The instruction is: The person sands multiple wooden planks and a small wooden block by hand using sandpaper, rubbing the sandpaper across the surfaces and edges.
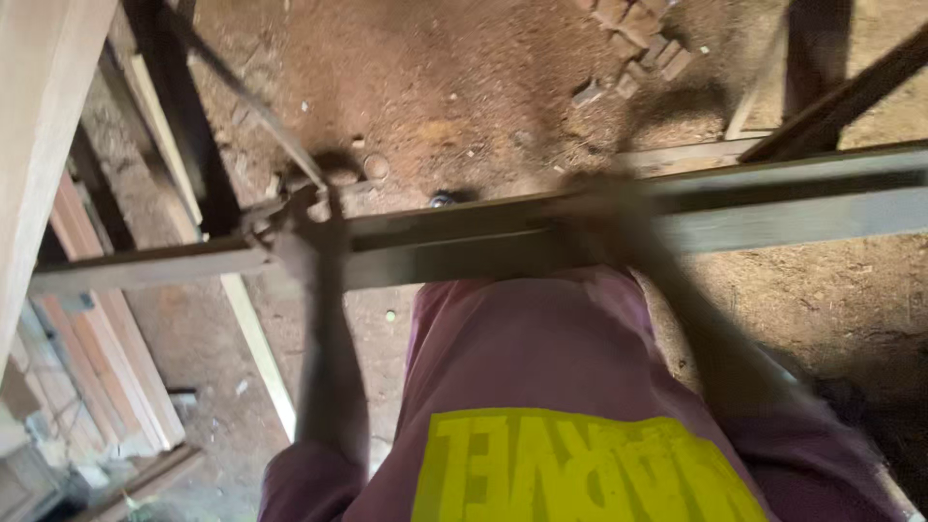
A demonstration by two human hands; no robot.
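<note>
- The ground is bare reddish-brown dirt floor (pixel 464 87), strewn with small stones and chips, seen from above.
- A long grey wooden beam (pixel 773 208) runs across the view from 9 o'clock to 3 o'clock, roughly level, at the person's waist.
- The left hand (pixel 304 237), toward 9 o'clock, is closed around the beam from above; a thin dark rod (pixel 256 106) rises from beside it toward 11 o'clock.
- The right hand (pixel 604 217), just right of centre, lies on the beam; it is blurred, so how tightly its fingers close cannot be told.
- A maroon shirt (pixel 522 348) with a yellow print fills 6 o'clock.
- Stacked planks (pixel 106 358) lie at 8 o'clock, below a pale upright post (pixel 39 126).
- A few bricks (pixel 638 39) sit at 1 o'clock, well apart from the hands.
</note>
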